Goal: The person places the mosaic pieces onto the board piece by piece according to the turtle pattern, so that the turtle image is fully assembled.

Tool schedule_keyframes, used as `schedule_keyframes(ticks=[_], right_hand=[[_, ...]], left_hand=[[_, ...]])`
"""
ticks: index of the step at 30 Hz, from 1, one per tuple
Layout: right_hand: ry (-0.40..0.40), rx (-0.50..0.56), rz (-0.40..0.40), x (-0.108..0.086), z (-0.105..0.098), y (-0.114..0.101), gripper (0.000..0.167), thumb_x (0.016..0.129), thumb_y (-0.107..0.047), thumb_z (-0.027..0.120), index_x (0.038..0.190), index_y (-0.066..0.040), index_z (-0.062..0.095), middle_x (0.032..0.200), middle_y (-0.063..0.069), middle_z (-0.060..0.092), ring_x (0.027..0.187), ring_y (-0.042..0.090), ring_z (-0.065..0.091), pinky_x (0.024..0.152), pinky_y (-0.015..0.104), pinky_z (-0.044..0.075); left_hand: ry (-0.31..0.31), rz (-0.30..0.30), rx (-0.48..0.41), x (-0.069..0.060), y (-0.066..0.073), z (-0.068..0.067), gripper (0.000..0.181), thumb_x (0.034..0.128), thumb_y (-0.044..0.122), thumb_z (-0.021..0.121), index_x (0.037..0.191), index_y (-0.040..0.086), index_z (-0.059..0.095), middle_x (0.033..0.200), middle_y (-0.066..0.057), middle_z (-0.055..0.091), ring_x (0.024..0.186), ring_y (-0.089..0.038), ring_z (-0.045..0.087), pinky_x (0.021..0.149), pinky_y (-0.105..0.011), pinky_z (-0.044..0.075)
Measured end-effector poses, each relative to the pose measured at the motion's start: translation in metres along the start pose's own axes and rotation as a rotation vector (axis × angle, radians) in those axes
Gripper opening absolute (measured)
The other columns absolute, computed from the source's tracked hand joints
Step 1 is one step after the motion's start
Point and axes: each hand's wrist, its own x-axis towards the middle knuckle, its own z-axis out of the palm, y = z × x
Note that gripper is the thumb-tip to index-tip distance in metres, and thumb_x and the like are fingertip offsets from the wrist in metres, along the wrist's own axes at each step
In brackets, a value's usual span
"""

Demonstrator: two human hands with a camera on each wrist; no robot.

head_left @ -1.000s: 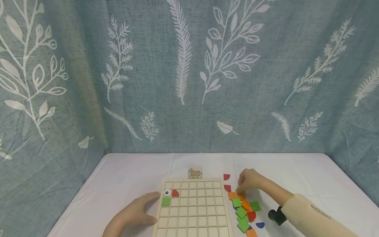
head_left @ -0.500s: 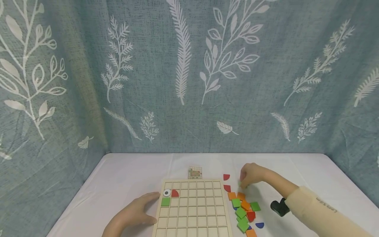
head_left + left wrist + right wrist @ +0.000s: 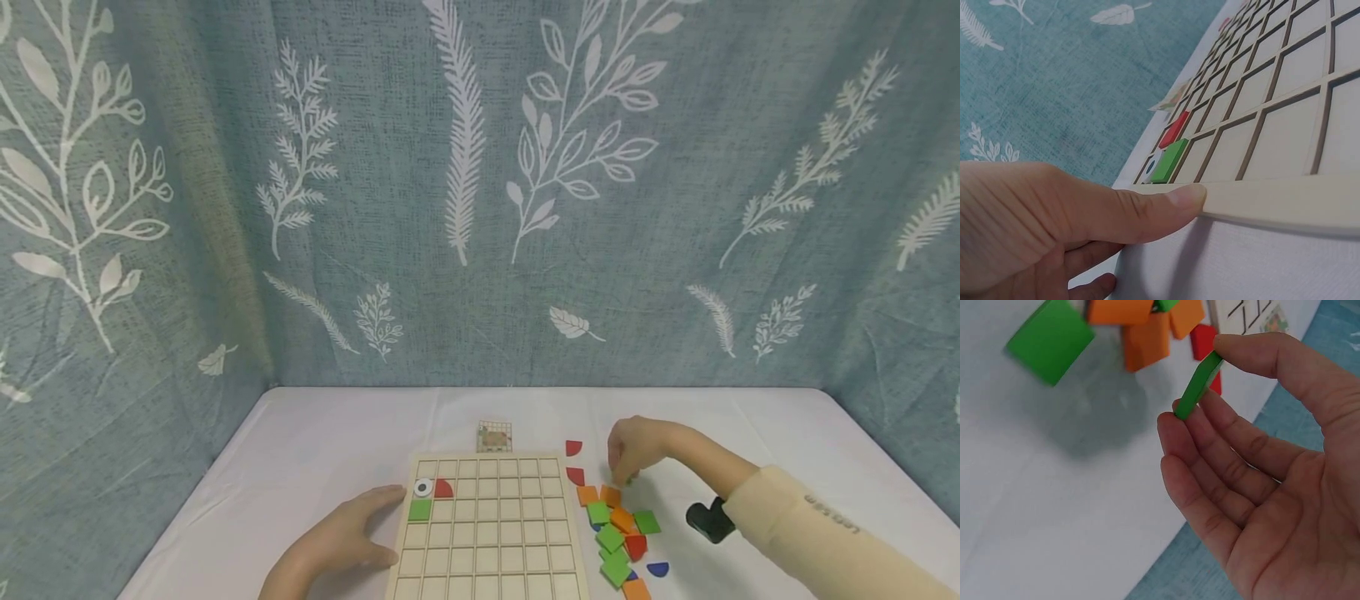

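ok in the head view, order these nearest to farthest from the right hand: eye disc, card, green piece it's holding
1. Green piece: pinched by the right hand.
2. Card: to the hand's left, past the board.
3. Eye disc: farther left, in the board's left column.

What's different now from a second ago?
The right hand moved a little rightward, away from the gridded board, pinching a green piece. The left hand stayed at the board's left edge; the eye disc, red quarter-circle and green square stayed in their cells.
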Motion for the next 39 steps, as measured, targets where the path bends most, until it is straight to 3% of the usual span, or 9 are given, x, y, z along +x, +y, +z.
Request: schedule_keyframes(ticks=[10, 18, 26, 33, 39], right_hand=[[0.033, -0.032, -0.086, 0.008, 0.003, -0.025, 0.014, 0.073, -0.017, 0.075, 0.075, -0.011, 0.063, 0.069, -0.003, 0.058, 0.065, 0.014, 0.052, 0.064, 0.028, 0.051], [0.075, -0.019, -0.269, 0.020, 0.008, -0.046, 0.011, 0.073, -0.012, 0.074, 0.074, -0.010, 0.064, 0.068, -0.004, 0.059, 0.061, 0.009, 0.052, 0.055, 0.024, 0.047], [0.084, 0.008, -0.383, 0.030, 0.015, -0.079, 0.013, 0.074, -0.012, 0.074, 0.081, -0.006, 0.065, 0.073, -0.003, 0.060, 0.067, 0.009, 0.053, 0.058, 0.023, 0.049], [0.152, 0.059, -0.514, 0.042, 0.028, -0.099, 0.013, 0.074, -0.010, 0.073, 0.084, -0.005, 0.066, 0.078, 0.002, 0.064, 0.066, 0.006, 0.054, 0.057, 0.018, 0.047], [0.190, 0.077, -0.552, 0.045, 0.036, -0.111, 0.012, 0.073, -0.009, 0.075, 0.081, -0.005, 0.066, 0.072, 0.001, 0.062, 0.066, 0.006, 0.053, 0.057, 0.016, 0.046]], left_hand=[[0.000, 0.010, -0.002, 0.001, 0.000, 0.000, 0.080, 0.0526, 0.015, 0.082, 0.127, 0.005, 0.054, 0.135, -0.018, 0.048, 0.128, -0.041, 0.037, 0.105, -0.058, 0.029], [0.001, 0.020, -0.009, 0.000, 0.000, 0.000, 0.080, 0.0525, 0.014, 0.082, 0.127, 0.004, 0.054, 0.135, -0.018, 0.048, 0.128, -0.042, 0.036, 0.105, -0.059, 0.029], [0.007, 0.014, 0.002, -0.002, 0.000, 0.000, 0.080, 0.0519, 0.015, 0.082, 0.126, 0.004, 0.054, 0.134, -0.018, 0.049, 0.128, -0.042, 0.037, 0.105, -0.059, 0.029], [-0.004, 0.016, -0.001, -0.001, -0.001, 0.000, 0.080, 0.0526, 0.016, 0.082, 0.127, 0.005, 0.054, 0.135, -0.018, 0.048, 0.128, -0.042, 0.036, 0.105, -0.059, 0.029], [0.002, 0.014, 0.016, -0.001, -0.001, 0.000, 0.080, 0.0524, 0.017, 0.082, 0.127, 0.005, 0.054, 0.134, -0.018, 0.048, 0.127, -0.042, 0.037, 0.104, -0.060, 0.030]])
